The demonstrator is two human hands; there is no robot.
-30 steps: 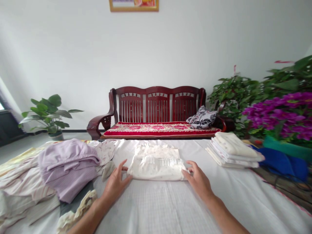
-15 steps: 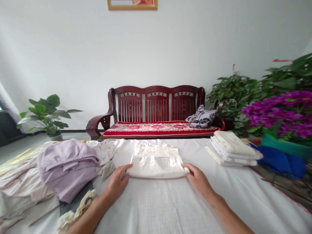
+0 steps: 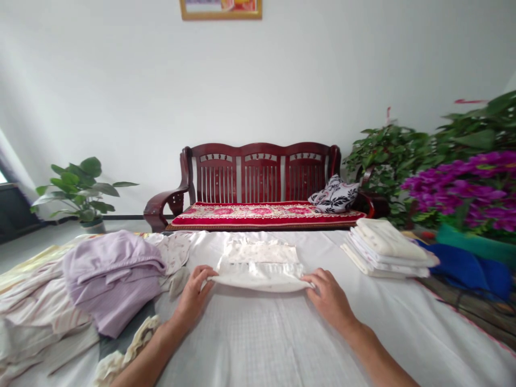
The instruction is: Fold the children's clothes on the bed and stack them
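Observation:
A cream, faintly dotted garment (image 3: 260, 266) lies partly folded in the middle of the white-covered table (image 3: 266, 344). My left hand (image 3: 194, 294) pinches its near left corner, fingers closed on the cloth. My right hand (image 3: 328, 296) grips the near right corner the same way. Between the two hands the near edge is raised a little off the table and sags slightly. The far part of the garment still lies flat.
A loose heap of clothes topped by a lilac piece (image 3: 113, 274) fills the left side. A neat stack of folded cream cloths (image 3: 387, 248) sits at the right, by blue fabric (image 3: 467, 271). Behind the table stand a wooden bench (image 3: 258, 185) and potted plants (image 3: 463, 172).
Both hands moved in from beside the garment, closed on its near corners and lifted the near edge up and away from me.

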